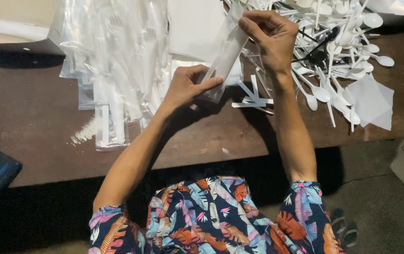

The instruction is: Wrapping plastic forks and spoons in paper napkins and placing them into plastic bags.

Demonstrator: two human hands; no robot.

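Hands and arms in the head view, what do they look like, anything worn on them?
The left hand and right hand are bare, without gloves, rings or a watch. Both forearms are uncovered; short sleeves of dark fabric printed with pink, orange and blue leaves end near the elbows.

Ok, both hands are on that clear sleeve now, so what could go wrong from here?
The clear sleeve is thin and held only at its ends by the left hand and right hand; it may tear or slip. The right forearm lies close to the loose white spoons and could knock some off the table.
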